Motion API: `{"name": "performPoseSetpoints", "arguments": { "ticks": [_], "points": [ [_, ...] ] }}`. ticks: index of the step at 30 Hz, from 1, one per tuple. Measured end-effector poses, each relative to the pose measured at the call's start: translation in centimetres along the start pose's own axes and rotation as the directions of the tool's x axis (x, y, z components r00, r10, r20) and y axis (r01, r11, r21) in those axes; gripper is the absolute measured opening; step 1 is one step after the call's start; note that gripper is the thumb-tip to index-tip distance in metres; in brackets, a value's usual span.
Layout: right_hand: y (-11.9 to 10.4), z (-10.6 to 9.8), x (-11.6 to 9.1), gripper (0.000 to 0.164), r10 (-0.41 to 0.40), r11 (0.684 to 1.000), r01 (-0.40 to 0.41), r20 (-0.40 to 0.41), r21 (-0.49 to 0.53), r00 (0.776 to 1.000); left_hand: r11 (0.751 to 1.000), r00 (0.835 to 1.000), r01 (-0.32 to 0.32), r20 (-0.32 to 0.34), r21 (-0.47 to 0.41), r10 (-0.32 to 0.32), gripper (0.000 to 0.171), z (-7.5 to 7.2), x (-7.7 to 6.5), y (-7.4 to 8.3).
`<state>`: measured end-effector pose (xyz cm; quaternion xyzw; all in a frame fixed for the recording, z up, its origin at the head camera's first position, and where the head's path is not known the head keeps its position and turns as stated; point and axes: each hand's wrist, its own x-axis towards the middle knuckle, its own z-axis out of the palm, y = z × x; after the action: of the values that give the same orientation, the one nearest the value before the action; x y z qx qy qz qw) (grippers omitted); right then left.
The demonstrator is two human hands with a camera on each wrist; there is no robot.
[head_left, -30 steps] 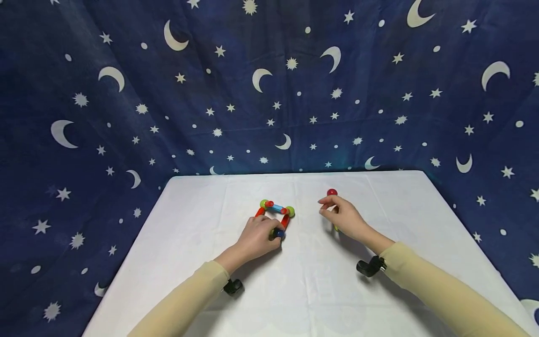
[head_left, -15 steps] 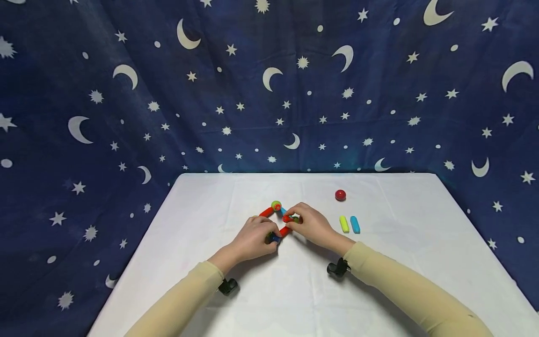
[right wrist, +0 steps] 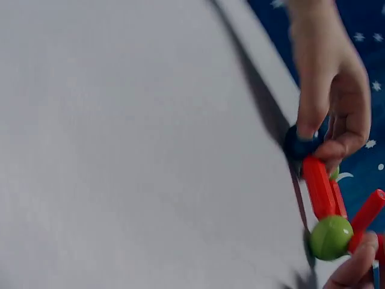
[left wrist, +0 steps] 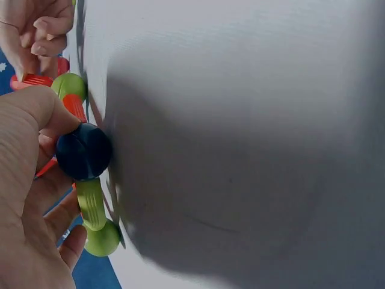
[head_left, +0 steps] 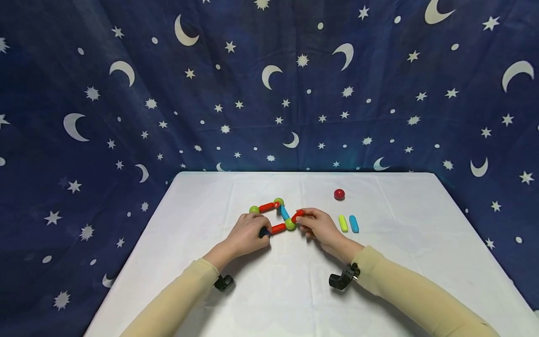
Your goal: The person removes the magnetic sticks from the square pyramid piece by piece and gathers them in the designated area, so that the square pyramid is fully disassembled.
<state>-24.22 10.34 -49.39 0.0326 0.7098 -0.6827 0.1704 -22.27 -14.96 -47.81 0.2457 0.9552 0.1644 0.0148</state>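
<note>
A four-sided frame of sticks and balls, likely a magnetic building set, lies on the white table. My left hand [head_left: 250, 234] grips its dark blue ball [left wrist: 84, 150] between thumb and fingers. From that ball, a yellow-green stick [left wrist: 91, 205] and a red stick [head_left: 278, 229] lead to green balls. My right hand [head_left: 317, 224] pinches another red stick [head_left: 297, 216], which slants up from the near right green ball [head_left: 290, 224]. A blue stick [head_left: 284, 212] joins this ball to the far green ball [head_left: 279, 202], where a further red stick's end [head_left: 276, 205] shows.
Right of my right hand lie a loose yellow-green stick [head_left: 343, 223] and a blue stick [head_left: 354, 224]. Behind them sits a red ball [head_left: 339, 194]. A dark blue cloth [head_left: 236, 103] with moons and stars hangs behind the table [head_left: 269, 299].
My right hand has come left from above the loose pieces and taken hold of the red stick. The frame has turned, and my left hand has shifted slightly left with the blue ball.
</note>
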Motion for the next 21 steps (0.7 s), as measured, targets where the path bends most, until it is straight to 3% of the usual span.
{"name": "performPoseSetpoints", "arguments": {
  "ticks": [2,5,11,16,21],
  "points": [
    [0.2,-0.1,0.0,0.042,0.052,0.993,-0.050,-0.013,0.106,0.999,1.000,1.000,0.006,-0.011,0.001,-0.006,0.012,0.1,0.1,0.2],
    [0.5,-0.3,0.0,0.039,0.104,0.978,-0.096,-0.036,0.186,0.994,1.000,0.999,0.024,-0.029,0.009,-0.024,0.019,0.3,0.4,1.0],
    [0.8,-0.3,-0.1,0.039,0.113,0.970,-0.099,-0.050,0.220,0.992,0.998,0.995,0.044,-0.092,0.044,-0.039,0.037,1.5,2.0,3.4],
    [0.9,0.0,-0.2,0.043,0.107,0.966,-0.095,-0.039,0.240,0.993,0.995,0.987,0.086,-0.138,0.043,-0.080,0.032,2.3,3.2,4.7],
    [1.1,0.2,-0.1,0.042,0.091,0.966,-0.075,-0.052,0.249,0.995,0.992,0.979,0.117,-0.169,0.035,-0.110,0.026,2.6,3.7,4.9]
  ]
}}
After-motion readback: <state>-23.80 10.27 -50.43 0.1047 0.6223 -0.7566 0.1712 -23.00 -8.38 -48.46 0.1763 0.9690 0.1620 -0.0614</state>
